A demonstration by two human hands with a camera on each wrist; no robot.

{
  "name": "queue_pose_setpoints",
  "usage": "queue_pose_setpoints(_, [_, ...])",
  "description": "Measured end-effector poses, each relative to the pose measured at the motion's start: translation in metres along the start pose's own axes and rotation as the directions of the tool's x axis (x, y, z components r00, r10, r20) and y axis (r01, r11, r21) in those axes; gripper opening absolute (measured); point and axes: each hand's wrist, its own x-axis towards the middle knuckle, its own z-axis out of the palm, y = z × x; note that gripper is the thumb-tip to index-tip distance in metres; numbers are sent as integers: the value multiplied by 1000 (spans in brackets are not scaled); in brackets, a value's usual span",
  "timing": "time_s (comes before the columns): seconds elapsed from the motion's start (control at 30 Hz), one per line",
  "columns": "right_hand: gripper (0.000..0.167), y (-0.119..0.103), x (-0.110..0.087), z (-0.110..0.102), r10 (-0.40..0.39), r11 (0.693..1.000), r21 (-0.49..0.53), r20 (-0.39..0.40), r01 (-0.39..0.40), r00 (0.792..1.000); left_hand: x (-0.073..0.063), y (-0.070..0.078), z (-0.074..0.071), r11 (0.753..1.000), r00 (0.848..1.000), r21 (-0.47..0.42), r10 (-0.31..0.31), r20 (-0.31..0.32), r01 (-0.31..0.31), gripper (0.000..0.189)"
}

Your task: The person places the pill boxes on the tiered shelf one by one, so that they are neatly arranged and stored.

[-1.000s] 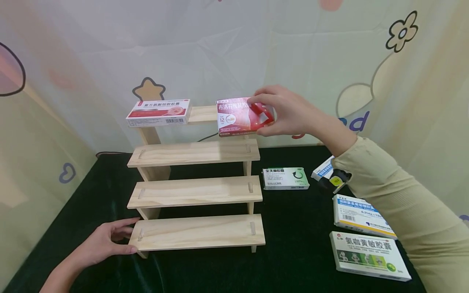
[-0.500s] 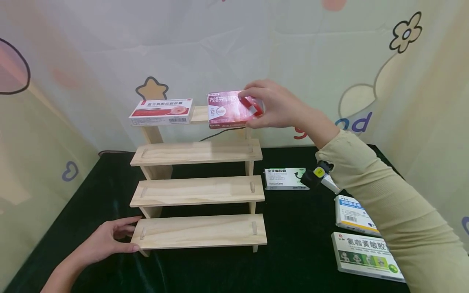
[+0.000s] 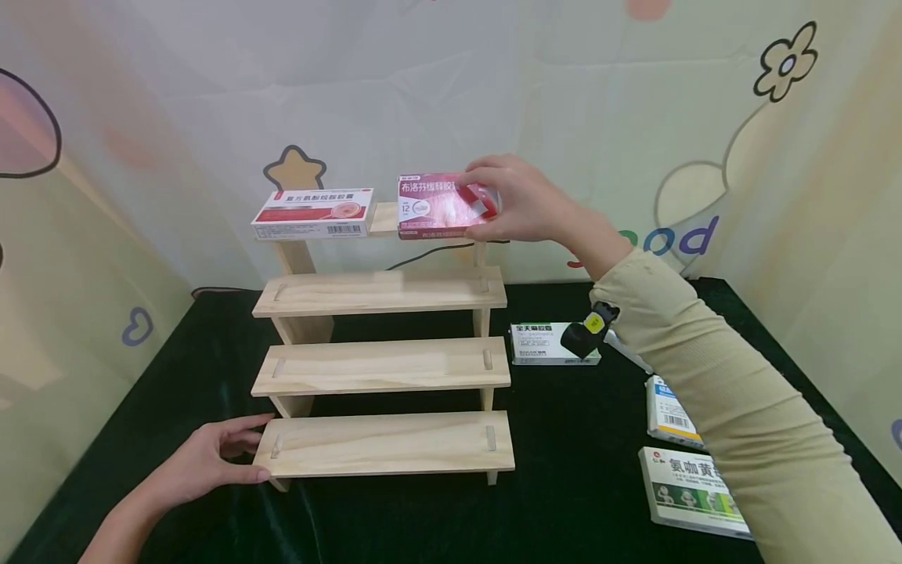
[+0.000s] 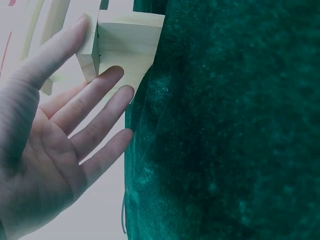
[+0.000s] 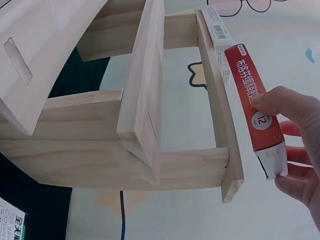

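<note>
A four-tier wooden display shelf (image 3: 380, 366) stands on dark green cloth. My left hand (image 3: 200, 462) holds the left end of its lowest board, thumb in front and forefinger behind; in the left wrist view the other fingers (image 4: 107, 117) extend loosely. At the top right, my right hand (image 3: 524, 200) grips a pink-and-red medicine box (image 3: 437, 205) by its right end, thumb below and fingers above. In the right wrist view that box (image 5: 256, 95) is just off the top board (image 5: 217, 105), with a gap showing. A white-and-red medicine box (image 3: 313, 213) lies on the top tier's left.
Right of the shelf lie a green-and-white medicine box (image 3: 543, 345), partly behind the black wrist camera (image 3: 590, 333), a blue-and-white box (image 3: 669, 411) and a white-and-green box (image 3: 694, 493), both partly covered by the right sleeve (image 3: 726, 407). A patterned curtain (image 3: 451, 94) hangs behind.
The right hand has carried the pink-and-red box left, first up and then slightly down, to the top tier beside the white-and-red box. The left hand has stayed on the lowest board.
</note>
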Motion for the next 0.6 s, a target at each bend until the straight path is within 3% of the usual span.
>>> queue_pose_setpoints(0.6, [57,8,15,17,33,996,86,-10,-32,999,-1,2,0,1000,1000,-12,-1,-2,1,68])
